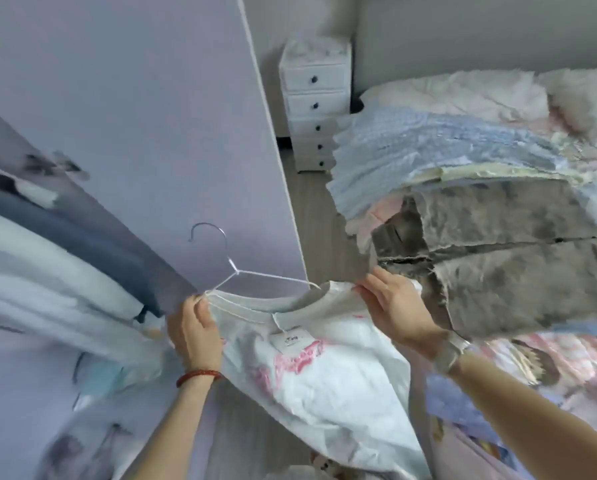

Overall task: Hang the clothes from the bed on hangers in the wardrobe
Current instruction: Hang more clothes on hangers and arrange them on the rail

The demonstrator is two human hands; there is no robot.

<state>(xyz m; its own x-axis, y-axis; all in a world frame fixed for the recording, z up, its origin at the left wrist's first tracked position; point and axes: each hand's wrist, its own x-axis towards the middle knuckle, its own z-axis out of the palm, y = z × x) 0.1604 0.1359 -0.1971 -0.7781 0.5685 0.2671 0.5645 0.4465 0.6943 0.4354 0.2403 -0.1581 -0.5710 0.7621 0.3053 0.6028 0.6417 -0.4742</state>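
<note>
A white T-shirt [325, 382] with a pink print and a paper tag hangs between my hands on a thin white wire hanger [236, 270], whose hook points up. My left hand [195, 332] grips the shirt's left shoulder and the hanger's end. My right hand [392, 306] holds the shirt's right shoulder over the hanger's other end. To the right lies the bed [463, 95] with a pile of clothes: a grey washed denim piece [519, 258] on top, a light blue garment [428, 147] behind it. At the left, the wardrobe holds hung clothes [47, 271].
The lilac wardrobe door [151, 116] stands open between me and the bed. A white chest of small drawers [314, 105] stands at the far wall beside the bed. A narrow strip of wooden floor [314, 220] runs between door and bed.
</note>
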